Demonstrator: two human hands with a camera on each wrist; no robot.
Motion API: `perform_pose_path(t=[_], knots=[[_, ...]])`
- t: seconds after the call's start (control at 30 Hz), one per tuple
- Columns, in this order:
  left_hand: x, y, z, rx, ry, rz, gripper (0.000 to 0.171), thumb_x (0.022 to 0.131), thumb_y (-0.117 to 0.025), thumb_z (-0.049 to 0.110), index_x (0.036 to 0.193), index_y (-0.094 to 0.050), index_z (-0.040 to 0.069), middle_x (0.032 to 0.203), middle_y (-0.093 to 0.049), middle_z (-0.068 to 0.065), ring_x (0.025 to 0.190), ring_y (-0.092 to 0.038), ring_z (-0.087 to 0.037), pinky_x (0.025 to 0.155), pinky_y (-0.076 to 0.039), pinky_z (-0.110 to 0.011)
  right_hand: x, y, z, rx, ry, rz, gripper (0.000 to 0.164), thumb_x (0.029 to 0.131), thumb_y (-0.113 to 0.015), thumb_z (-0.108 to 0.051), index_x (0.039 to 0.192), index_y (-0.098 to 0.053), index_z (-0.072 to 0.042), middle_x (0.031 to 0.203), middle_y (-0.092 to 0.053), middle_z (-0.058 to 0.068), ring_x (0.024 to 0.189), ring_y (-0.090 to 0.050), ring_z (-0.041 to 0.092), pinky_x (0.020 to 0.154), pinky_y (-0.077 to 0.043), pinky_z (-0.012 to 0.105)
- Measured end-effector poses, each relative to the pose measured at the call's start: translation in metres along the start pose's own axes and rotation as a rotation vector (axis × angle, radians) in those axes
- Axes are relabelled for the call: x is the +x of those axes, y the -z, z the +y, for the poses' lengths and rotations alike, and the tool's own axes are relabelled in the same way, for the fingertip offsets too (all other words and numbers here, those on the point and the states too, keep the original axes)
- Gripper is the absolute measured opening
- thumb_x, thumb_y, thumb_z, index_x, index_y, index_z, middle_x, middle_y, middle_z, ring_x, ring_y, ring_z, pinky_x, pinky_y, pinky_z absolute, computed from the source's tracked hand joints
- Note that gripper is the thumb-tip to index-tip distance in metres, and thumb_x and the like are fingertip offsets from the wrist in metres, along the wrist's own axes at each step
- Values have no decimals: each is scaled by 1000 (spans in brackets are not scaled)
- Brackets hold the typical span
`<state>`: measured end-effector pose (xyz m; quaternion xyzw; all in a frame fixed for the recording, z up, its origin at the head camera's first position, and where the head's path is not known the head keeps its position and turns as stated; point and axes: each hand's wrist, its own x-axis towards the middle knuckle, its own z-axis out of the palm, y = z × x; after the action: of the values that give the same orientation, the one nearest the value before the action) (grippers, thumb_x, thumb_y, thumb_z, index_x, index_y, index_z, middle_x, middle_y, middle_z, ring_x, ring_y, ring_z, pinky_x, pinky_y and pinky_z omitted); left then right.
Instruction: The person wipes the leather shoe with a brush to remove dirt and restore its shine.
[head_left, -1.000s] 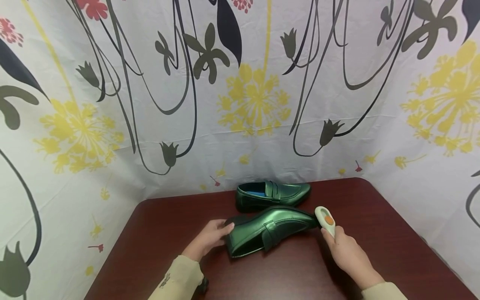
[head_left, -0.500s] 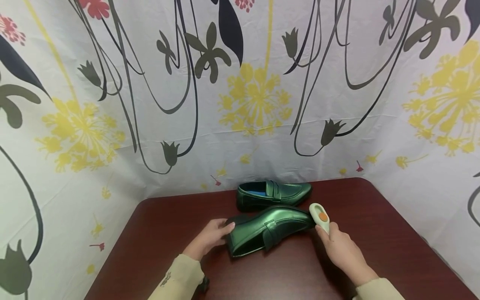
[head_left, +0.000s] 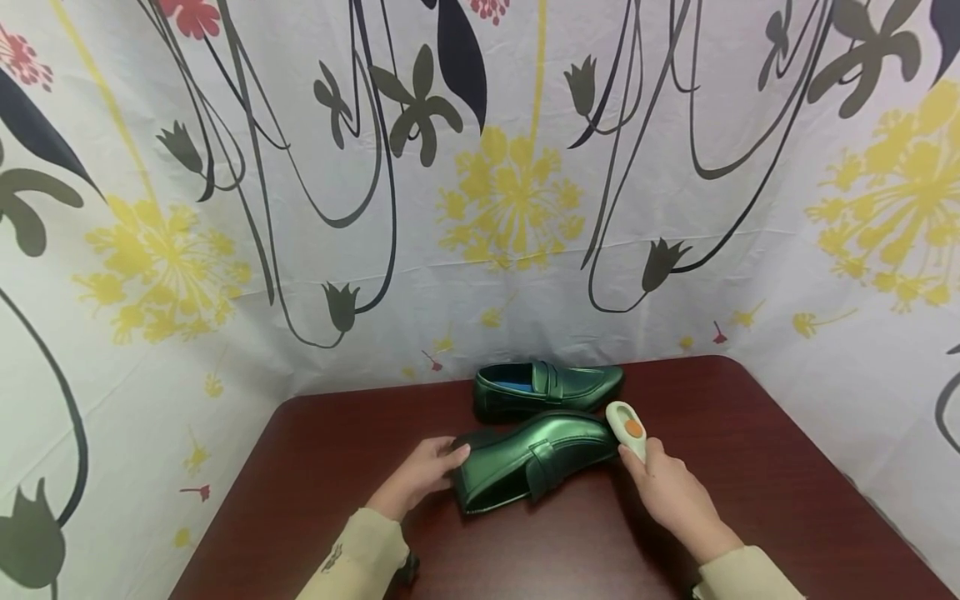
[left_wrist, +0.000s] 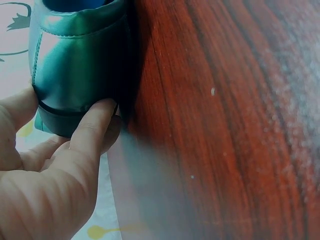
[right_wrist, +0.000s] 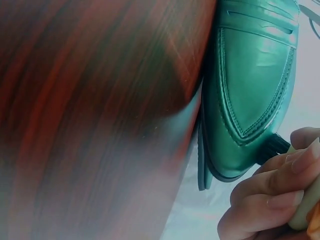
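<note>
A shiny green loafer (head_left: 487, 467) lies tilted over the table, its opening turned toward me and its toe pointing right. My left hand (head_left: 422, 477) grips it at the heel; in the left wrist view the thumb and fingers close round the heel (left_wrist: 75, 70) near the sole. In my right hand (head_left: 675, 496) is a small brush (head_left: 621, 417) with a pale handle and an orange button. Its dark bristles (right_wrist: 274, 147) touch the side of the loafer's toe in the right wrist view. The hand's own fingers (right_wrist: 270, 185) wrap the handle.
A matching green loafer (head_left: 577, 383) stands upright just behind, close to the floral curtain (head_left: 517, 317) at the table's back edge. Curtain also hangs along both sides. The dark red wood table (head_left: 360, 425) lies underneath. Something small and black (head_left: 408, 571) shows beside the left sleeve.
My right hand has moved left with the brush, from beyond the toe tip along the toe. The left hand and the held loafer have stayed nearly still.
</note>
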<state>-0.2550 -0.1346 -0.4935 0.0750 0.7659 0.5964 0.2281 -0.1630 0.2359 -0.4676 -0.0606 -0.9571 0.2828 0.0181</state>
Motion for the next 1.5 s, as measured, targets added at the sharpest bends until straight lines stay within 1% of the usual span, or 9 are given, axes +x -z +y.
perform_pose_path(t=[0.23,0.5,0.73,1.03,1.33,1.5], knots=[[0,0,-1,-6,0,-2,64,98,-65,39,144,-49,-3,140,-56,-19,127,-56,-32,103,-49,-56,3,-3,-10,4,14,6,55,106,-39,-51,109,-46,4,70,-55,9,62,-57,23,52,-41,39],[1,1,-1,-8,-7,-11,63,99,-65,39,143,-50,-2,140,-56,-18,128,-56,-32,104,-49,-56,5,-6,-20,9,24,10,52,106,-41,-49,108,-46,3,69,-54,8,59,-54,22,50,-39,38],[1,2,-1,-10,-2,-11,62,99,-65,39,143,-50,-1,141,-56,-18,128,-56,-32,104,-49,-56,8,-9,-28,4,29,9,52,106,-42,-50,108,-46,2,68,-53,8,57,-53,21,49,-38,37],[1,1,0,-14,5,-1,63,98,-65,39,144,-49,-1,142,-55,-19,126,-56,-31,104,-49,-56,9,-14,-39,-30,51,23,51,106,-44,-48,112,-45,3,69,-55,8,56,-55,22,48,-40,39],[2,0,-1,-23,0,4,63,98,-66,39,143,-50,-2,141,-56,-19,124,-58,-30,103,-50,-54,11,-15,-50,-50,54,-5,55,105,-44,-50,118,-44,3,72,-56,9,57,-56,23,50,-41,40],[3,0,-1,-26,3,8,64,98,-66,39,143,-50,-3,141,-56,-19,125,-57,-30,102,-51,-54,10,-16,-55,-61,56,-2,52,105,-46,-48,117,-44,3,72,-57,10,57,-56,23,49,-41,40]])
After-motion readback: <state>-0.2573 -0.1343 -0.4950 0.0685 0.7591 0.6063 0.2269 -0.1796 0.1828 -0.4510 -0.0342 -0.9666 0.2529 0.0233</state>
